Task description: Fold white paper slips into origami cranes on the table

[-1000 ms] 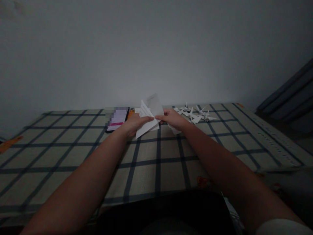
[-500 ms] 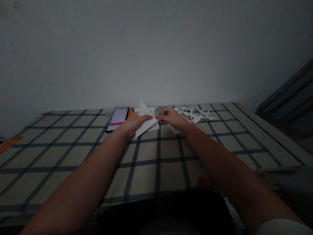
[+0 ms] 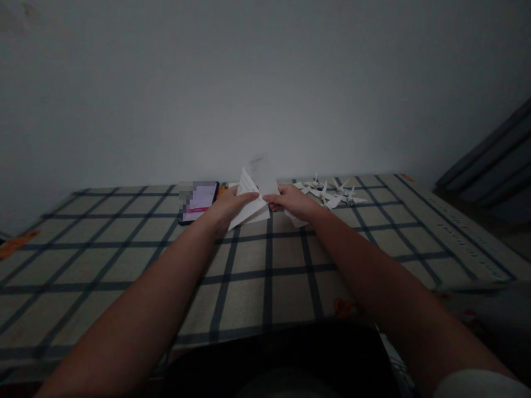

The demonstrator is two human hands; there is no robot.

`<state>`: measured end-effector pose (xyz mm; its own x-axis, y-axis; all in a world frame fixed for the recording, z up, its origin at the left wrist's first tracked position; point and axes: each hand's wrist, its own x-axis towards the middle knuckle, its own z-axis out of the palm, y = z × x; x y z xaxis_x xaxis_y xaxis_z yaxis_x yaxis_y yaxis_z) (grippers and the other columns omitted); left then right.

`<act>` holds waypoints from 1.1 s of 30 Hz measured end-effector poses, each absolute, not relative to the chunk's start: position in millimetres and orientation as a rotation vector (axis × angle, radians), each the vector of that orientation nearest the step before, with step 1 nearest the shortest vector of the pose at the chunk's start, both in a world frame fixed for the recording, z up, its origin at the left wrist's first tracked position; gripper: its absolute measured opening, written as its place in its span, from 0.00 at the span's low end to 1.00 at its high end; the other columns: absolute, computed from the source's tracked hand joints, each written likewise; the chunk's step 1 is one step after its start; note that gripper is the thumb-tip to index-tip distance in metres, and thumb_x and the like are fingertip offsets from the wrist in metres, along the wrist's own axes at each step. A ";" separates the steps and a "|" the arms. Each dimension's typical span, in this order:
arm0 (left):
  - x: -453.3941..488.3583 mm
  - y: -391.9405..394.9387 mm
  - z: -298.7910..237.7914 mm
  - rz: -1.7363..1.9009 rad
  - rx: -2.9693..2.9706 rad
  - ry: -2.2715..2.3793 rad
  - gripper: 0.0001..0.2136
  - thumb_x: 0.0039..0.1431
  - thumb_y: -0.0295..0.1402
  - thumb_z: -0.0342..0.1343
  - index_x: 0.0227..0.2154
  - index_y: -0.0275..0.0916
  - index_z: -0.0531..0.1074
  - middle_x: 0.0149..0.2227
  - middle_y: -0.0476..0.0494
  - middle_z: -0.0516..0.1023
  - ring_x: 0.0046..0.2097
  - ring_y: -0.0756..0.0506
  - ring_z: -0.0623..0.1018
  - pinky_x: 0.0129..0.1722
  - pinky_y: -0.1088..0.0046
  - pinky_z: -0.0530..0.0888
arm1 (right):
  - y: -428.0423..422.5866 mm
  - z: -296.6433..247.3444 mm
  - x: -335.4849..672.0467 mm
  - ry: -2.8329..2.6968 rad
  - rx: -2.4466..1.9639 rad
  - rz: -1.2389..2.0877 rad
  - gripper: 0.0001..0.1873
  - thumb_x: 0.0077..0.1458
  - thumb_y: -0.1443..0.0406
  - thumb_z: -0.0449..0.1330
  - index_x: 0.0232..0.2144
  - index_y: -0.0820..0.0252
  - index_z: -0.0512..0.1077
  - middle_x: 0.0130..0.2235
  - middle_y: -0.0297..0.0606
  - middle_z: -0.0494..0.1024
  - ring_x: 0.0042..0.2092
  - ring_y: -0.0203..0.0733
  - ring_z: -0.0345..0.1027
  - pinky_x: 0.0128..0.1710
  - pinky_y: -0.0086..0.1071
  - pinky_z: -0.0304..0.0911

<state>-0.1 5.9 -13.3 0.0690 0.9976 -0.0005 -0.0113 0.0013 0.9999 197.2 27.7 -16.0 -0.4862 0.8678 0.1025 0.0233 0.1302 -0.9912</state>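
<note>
Both hands grip a folded sheet of white paper (image 3: 248, 205) above the far part of the table. My left hand (image 3: 227, 209) is closed on its left portion, thumb lying on top. Close by, my right hand (image 3: 292, 200) pinches the paper's right portion between thumb and fingers, its thumb tip nearly meeting the left one. One flap of the paper stands upright behind the thumbs and looks smeared by motion. Part of the sheet is hidden under the hands. More white paper (image 3: 295, 220) shows beneath my right wrist.
Several folded white paper cranes (image 3: 332, 199) lie to the right of my right hand. A phone (image 3: 199, 202) with a lit, partly blurred screen rests left of my left hand. A checked cloth (image 3: 249, 287) covers the table, which meets a plain wall (image 3: 265, 83).
The flap near my right hand has swung up from leaning right to standing upright in the middle. Both hands keep their grip and have barely moved.
</note>
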 end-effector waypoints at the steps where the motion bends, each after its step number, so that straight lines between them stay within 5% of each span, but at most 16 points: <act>1: 0.1 7.9 -14.0 1.219 1.273 1.160 0.25 0.44 0.37 0.69 0.46 0.34 0.76 0.45 0.33 0.81 0.40 0.38 0.81 0.41 0.61 0.78 | 27.9 -15.5 196.4 -1.643 -0.879 1.438 0.11 0.51 0.61 0.67 0.27 0.62 0.71 0.27 0.33 0.73 0.28 0.31 0.64 0.30 0.27 0.62; 5: -4.6 17.3 -19.6 1.443 1.419 1.206 0.29 0.46 0.39 0.67 0.54 0.38 0.73 0.52 0.35 0.77 0.47 0.39 0.79 0.47 0.60 0.76 | 30.0 -14.8 194.1 -1.583 -0.914 1.378 0.09 0.53 0.62 0.66 0.29 0.63 0.73 0.28 0.35 0.75 0.28 0.32 0.65 0.31 0.28 0.63; 9: -7.6 14.5 -19.2 1.406 1.788 1.263 0.24 0.49 0.41 0.67 0.50 0.42 0.76 0.58 0.38 0.73 0.57 0.39 0.73 0.54 0.61 0.72 | 29.8 -14.7 192.9 -1.585 -0.891 1.333 0.09 0.53 0.62 0.65 0.31 0.64 0.76 0.30 0.36 0.77 0.29 0.32 0.67 0.31 0.28 0.63; 13: 0.3 2.0 -10.9 1.205 1.778 1.178 0.22 0.54 0.46 0.63 0.48 0.38 0.78 0.53 0.37 0.78 0.55 0.39 0.75 0.58 0.60 0.68 | 26.6 -13.1 192.2 -1.603 -0.837 1.343 0.10 0.52 0.62 0.66 0.34 0.63 0.77 0.33 0.37 0.79 0.31 0.33 0.68 0.33 0.28 0.64; 21: 8.0 -4.9 -4.1 1.137 1.577 0.990 0.24 0.48 0.37 0.67 0.49 0.37 0.76 0.51 0.38 0.80 0.50 0.41 0.78 0.52 0.65 0.72 | 21.9 -6.8 192.7 -1.633 -0.833 1.361 0.08 0.53 0.63 0.65 0.31 0.63 0.76 0.29 0.37 0.79 0.30 0.33 0.69 0.31 0.28 0.63; 33: 0.9 -0.7 -7.5 1.102 1.448 1.224 0.15 0.42 0.39 0.67 0.33 0.36 0.78 0.28 0.45 0.80 0.27 0.48 0.74 0.28 0.73 0.68 | 24.3 -9.5 193.5 -1.639 -0.921 1.322 0.09 0.51 0.63 0.67 0.26 0.63 0.73 0.26 0.34 0.75 0.27 0.32 0.66 0.30 0.28 0.63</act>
<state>0.9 -0.7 -7.5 0.1072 0.9917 0.0714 0.1748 -0.0895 0.9805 193.5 24.3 -9.5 -0.3974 0.9055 0.1487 0.0463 0.1817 -0.9823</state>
